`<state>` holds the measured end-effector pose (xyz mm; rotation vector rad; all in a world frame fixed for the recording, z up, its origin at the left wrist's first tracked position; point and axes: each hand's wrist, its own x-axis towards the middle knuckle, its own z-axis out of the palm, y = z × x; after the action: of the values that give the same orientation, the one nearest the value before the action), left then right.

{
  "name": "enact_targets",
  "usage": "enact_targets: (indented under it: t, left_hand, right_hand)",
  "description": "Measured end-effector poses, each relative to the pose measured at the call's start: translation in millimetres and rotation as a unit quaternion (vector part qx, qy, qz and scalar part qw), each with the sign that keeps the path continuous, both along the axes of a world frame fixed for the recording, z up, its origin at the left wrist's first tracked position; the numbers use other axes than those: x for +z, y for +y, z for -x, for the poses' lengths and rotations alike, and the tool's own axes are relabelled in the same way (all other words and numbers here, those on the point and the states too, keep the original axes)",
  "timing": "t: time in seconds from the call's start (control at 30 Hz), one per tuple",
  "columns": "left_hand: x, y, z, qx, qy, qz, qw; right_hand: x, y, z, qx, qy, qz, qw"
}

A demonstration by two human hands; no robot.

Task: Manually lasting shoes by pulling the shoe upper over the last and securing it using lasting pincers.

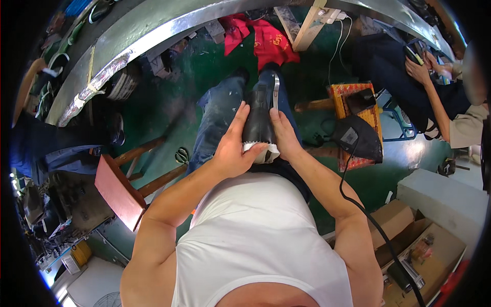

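I sit with a black boot upright on my lap, its pale lining showing at the opening near my belly. My left hand wraps the boot's left side, thumb over the rim. My right hand presses the right side, fingers reaching up toward a metal tool that lies along the boot's front. Jeans-clad legs stretch away over a green floor.
A red wooden stool stands at my left. A black device with a cord rests on an orange woven stool at right. Another person sits far right. Cardboard boxes sit lower right, red cloth ahead, scissors on the floor.
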<state>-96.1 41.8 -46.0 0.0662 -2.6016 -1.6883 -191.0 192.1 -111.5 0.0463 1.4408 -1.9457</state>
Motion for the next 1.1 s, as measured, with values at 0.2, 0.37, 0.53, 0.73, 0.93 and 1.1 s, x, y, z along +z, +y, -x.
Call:
enact_targets:
  t: [0.2,0.37,0.53,0.73,0.93,1.1]
  left_hand:
    - [13,12,1,-0.042,0.032,0.084,0.995]
    - [14,17,2,-0.136,0.011,0.076,0.988]
    - [-37,-34,-3,0.160,0.048,-0.198,0.966]
    - [-8,-51,33,-0.065,0.015,-0.612,0.788]
    - [38,-68,62,-0.012,0.092,-0.594,0.799]
    - [0,-85,100,0.004,-0.235,-0.356,0.905]
  right_hand:
    - [35,15,27,0.141,0.107,-0.229,0.957]
    - [53,45,38,0.160,-0.056,-0.165,0.972]
    - [79,76,43,0.016,-0.058,0.021,0.998]
    - [69,51,34,-0.022,-0.189,0.302,0.934]
    - [30,56,10,0.034,-0.291,0.022,0.956]
    - [-3,88,-8,0.003,-0.180,-0.009,0.984]
